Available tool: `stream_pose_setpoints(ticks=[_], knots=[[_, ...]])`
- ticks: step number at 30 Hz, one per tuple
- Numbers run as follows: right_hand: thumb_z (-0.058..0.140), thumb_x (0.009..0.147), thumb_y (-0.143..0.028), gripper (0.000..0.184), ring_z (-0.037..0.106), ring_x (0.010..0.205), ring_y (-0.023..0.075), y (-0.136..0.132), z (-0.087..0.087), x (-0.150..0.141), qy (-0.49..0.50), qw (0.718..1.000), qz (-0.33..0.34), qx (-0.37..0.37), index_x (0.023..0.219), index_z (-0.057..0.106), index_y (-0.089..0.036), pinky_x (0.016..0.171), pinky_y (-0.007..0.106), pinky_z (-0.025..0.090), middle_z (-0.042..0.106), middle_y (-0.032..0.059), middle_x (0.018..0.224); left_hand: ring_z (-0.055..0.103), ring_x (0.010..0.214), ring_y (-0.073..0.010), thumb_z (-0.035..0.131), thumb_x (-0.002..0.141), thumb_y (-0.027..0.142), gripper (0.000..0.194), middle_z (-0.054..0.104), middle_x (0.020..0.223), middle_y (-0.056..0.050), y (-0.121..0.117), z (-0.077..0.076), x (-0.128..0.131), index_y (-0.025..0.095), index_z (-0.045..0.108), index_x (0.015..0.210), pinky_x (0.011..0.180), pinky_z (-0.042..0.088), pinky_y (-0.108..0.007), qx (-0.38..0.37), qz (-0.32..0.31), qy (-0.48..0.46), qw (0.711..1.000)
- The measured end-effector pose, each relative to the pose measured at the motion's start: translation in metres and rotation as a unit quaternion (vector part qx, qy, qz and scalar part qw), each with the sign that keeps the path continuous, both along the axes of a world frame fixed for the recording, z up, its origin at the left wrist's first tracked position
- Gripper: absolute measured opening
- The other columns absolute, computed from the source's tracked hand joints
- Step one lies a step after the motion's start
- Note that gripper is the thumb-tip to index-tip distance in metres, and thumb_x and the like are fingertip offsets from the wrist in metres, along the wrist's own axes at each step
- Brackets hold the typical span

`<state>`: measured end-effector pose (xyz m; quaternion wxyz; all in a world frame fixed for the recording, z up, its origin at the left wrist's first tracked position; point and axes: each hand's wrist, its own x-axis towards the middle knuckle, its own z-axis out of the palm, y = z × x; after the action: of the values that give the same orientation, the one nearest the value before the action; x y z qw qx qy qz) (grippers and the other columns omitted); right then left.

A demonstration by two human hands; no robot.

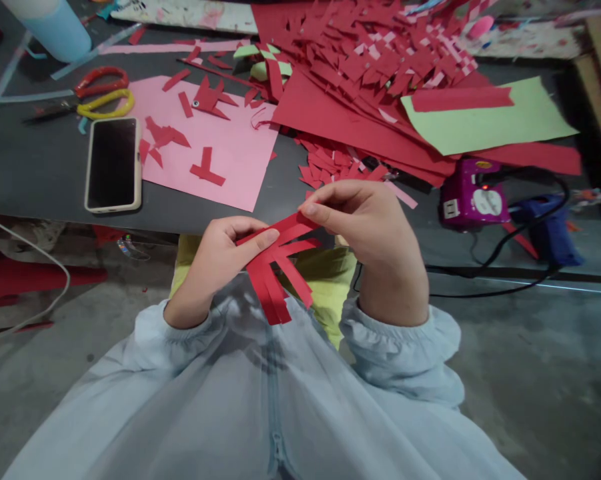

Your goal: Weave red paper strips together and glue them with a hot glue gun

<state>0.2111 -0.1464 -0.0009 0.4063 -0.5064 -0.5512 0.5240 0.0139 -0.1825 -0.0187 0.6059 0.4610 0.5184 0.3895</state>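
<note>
Several red paper strips (273,290) fan out in front of my body, over my lap. My left hand (233,250) pinches them where they come together, its thumb lying on top. With thumb and forefinger, my right hand (363,217) grips the end of the uppermost red strip, which stretches between both hands. The other strips hang down and to the right with their ends loose. Beyond my hands, a pink paper sheet (235,180) lies on the dark table with red cut pieces and a folded red paper fish (213,99) on it.
A phone (113,163) lies at left, below red-and-yellow-handled scissors (105,103). Red paper pieces (375,60) heap at the back beside a light green sheet (500,127). At right sit a purple box (473,197) with cables and a blue glue gun (547,230). A bottle (55,33) stands back left.
</note>
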Motion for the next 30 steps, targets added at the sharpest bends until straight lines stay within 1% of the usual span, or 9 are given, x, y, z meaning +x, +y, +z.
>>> stream_pose_setpoints(ticks=[3,6,10,16,19,24,30], knots=[[0.081,0.07,-0.039,0.025,0.051,0.054,0.0101,0.005,0.002,-0.001,-0.045,0.999,0.0,0.004,0.062,0.066,-0.019,0.048,0.025,0.039,0.061,-0.0005,0.059,0.061,0.064,-0.0117,0.081,0.071,0.041,0.026,0.071,0.075,-0.001,0.004,0.001,-0.003,0.017,0.075,0.078,0.058,0.048,-0.021,0.004,-0.003,0.012,1.0],[0.079,0.071,-0.041,0.03,0.047,0.053,0.0089,0.008,0.004,-0.004,-0.061,0.998,0.001,0.012,0.06,0.063,-0.018,0.048,0.024,0.036,0.059,-0.0009,0.057,0.06,0.062,-0.0118,0.082,0.068,0.042,0.029,0.07,0.073,-0.001,0.006,0.003,-0.005,0.016,0.074,0.078,0.057,0.048,-0.022,0.001,-0.001,0.017,1.0],[0.077,0.074,-0.042,0.035,0.044,0.051,0.008,0.011,0.006,-0.007,-0.049,0.999,0.019,0.006,0.057,0.058,-0.018,0.049,0.024,0.035,0.054,-0.0021,0.054,0.06,0.061,-0.0121,0.083,0.067,0.044,0.032,0.071,0.073,-0.002,0.008,0.005,-0.005,0.016,0.074,0.079,0.057,0.048,-0.023,-0.005,0.009,0.016,1.0],[0.076,0.076,-0.039,0.035,0.043,0.051,0.0078,0.013,0.005,-0.008,-0.028,0.999,0.026,-0.005,0.056,0.056,-0.018,0.051,0.024,0.035,0.053,-0.0024,0.054,0.061,0.062,-0.0124,0.084,0.065,0.044,0.033,0.071,0.074,-0.002,0.009,0.003,-0.006,0.015,0.075,0.079,0.057,0.049,-0.022,-0.012,0.009,0.017,1.0],[0.076,0.075,-0.038,0.035,0.042,0.051,0.0077,0.013,0.005,-0.008,-0.015,0.999,0.03,-0.016,0.055,0.055,-0.018,0.051,0.025,0.035,0.052,-0.0026,0.054,0.062,0.063,-0.0126,0.083,0.067,0.043,0.03,0.072,0.074,-0.002,0.009,0.001,-0.006,0.016,0.075,0.079,0.058,0.049,-0.022,-0.005,0.005,0.014,1.0],[0.077,0.074,-0.042,0.038,0.041,0.049,0.0072,0.012,0.004,-0.008,0.005,0.999,0.031,-0.023,0.055,0.055,-0.019,0.05,0.025,0.034,0.049,-0.0039,0.052,0.062,0.064,-0.0126,0.08,0.072,0.042,0.026,0.073,0.075,-0.003,0.009,0.0,-0.007,0.017,0.077,0.078,0.058,0.048,-0.022,0.007,0.007,0.024,1.0],[0.077,0.075,-0.043,0.037,0.046,0.051,0.0078,0.012,0.001,-0.006,0.0,0.999,0.027,-0.023,0.056,0.056,-0.018,0.05,0.024,0.036,0.056,-0.0019,0.055,0.062,0.061,-0.0132,0.083,0.067,0.042,0.028,0.073,0.072,-0.003,0.008,-0.002,-0.007,0.016,0.078,0.077,0.056,0.048,-0.023,0.004,0.01,0.042,0.999]])
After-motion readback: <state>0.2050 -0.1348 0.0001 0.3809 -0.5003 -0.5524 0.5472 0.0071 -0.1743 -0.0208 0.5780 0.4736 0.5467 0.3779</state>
